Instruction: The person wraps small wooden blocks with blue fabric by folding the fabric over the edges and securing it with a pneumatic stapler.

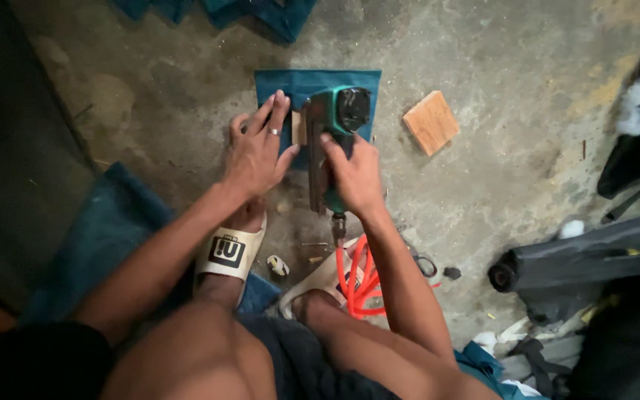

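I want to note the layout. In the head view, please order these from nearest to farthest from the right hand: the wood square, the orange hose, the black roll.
From the right hand:
1. Orange hose, just below the wrist, toward the person.
2. Wood square, on the floor to the upper right.
3. Black roll, far right on the floor.

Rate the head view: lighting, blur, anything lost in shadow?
Head view: dim, warm light, brightest on the concrete floor; left edge falls into near-black shadow. Green pneumatic nail gun and teal fabric-covered square stay legible, slightly soft. Right hand sharp enough; no glare.
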